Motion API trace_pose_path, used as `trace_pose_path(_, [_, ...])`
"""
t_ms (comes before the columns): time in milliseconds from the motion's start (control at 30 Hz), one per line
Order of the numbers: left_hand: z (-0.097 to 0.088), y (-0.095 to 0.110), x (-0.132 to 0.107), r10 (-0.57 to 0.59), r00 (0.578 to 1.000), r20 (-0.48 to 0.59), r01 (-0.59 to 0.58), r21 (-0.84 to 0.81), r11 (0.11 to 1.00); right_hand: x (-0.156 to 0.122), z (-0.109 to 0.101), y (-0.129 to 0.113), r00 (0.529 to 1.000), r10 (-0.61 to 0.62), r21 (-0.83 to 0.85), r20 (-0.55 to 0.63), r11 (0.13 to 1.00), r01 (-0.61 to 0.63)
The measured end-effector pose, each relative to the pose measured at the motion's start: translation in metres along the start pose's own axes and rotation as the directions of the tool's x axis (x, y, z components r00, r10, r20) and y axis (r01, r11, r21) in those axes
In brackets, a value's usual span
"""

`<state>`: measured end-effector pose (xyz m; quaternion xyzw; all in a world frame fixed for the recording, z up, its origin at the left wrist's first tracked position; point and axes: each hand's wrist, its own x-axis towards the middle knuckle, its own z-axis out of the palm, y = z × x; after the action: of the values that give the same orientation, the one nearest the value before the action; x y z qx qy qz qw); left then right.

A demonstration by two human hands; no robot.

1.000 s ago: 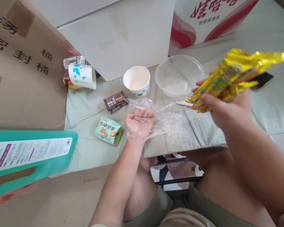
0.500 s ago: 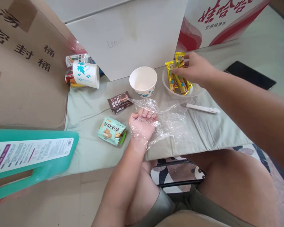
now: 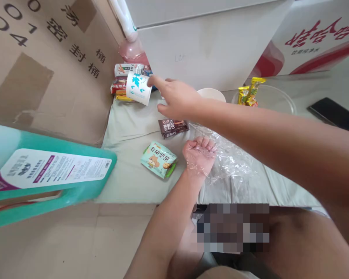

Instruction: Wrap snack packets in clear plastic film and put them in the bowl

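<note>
Pale tiled floor (image 3: 75, 240) below a grey-green cloth-covered surface (image 3: 128, 188), in soft light

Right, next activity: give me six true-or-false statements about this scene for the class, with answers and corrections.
1. The left hand has curled fingers. True.
2. The right hand is nearest to the black slab. False: it is at the cup.
3. The cup lies on its side. True.
4. The yellow bars are in the white bowl. False: they are in the clear bowl.
5. The green pack lies between the bottle and the left hand. True.
6. The brown packs stand upright. False: they lie flat, overlapping.
</note>
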<state>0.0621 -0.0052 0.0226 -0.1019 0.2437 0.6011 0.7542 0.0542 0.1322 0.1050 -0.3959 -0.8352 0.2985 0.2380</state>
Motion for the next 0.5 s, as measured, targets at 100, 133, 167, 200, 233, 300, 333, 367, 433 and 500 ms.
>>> trace_pose_path(100, [-0.002, 0.001, 0.004, -0.007, 0.998, -0.060, 0.007, 0.007, 1.000, 0.054, 0.048, 0.003, 0.972, 0.181, 0.159, 0.149, 0.966, -0.204])
trace_pose_path(133, [-0.002, 0.001, 0.004, -0.022, 0.996, -0.081, 0.023, 0.011, 1.000, 0.066, 0.059, 0.005, 0.966, 0.207, 0.186, 0.155, 0.954, -0.234])
trace_pose_path(167, [-0.002, 0.002, 0.004, -0.041, 0.994, -0.097, 0.042, 0.013, 0.999, 0.074, 0.066, 0.007, 0.964, 0.223, 0.215, 0.146, 0.944, -0.251])
trace_pose_path(200, [-0.001, 0.003, 0.003, -0.062, 0.992, -0.109, 0.063, 0.011, 0.998, 0.079, 0.071, 0.009, 0.964, 0.231, 0.250, 0.129, 0.934, -0.257])
trace_pose_path(233, [0.000, 0.004, 0.003, -0.078, 0.990, -0.119, 0.079, 0.004, 0.997, 0.083, 0.073, 0.012, 0.968, 0.226, 0.302, 0.112, 0.920, -0.250])
trace_pose_path(300, [0.002, 0.005, 0.002, -0.088, 0.987, -0.133, 0.087, -0.013, 0.996, 0.087, 0.075, 0.017, 0.970, 0.218, 0.424, 0.105, 0.873, -0.242])
trace_pose_path(333, [0.003, 0.005, 0.001, -0.080, 0.987, -0.139, 0.078, -0.021, 0.997, 0.088, 0.076, 0.020, 0.973, 0.206, 0.480, 0.106, 0.846, -0.231])
trace_pose_path(367, [0.004, 0.004, 0.000, -0.067, 0.987, -0.146, 0.064, -0.023, 0.998, 0.090, 0.077, 0.021, 0.979, 0.179, 0.530, 0.094, 0.823, -0.202])
trace_pose_path(433, [0.005, 0.002, -0.001, -0.040, 0.990, -0.132, 0.040, -0.007, 0.999, 0.089, 0.076, 0.018, 0.995, 0.094, 0.587, 0.039, 0.804, -0.099])
trace_pose_path(500, [0.005, 0.000, -0.003, -0.008, 0.995, -0.096, 0.015, 0.072, 0.997, 0.077, 0.066, 0.006, 0.998, -0.034, 0.601, -0.056, 0.797, 0.061])
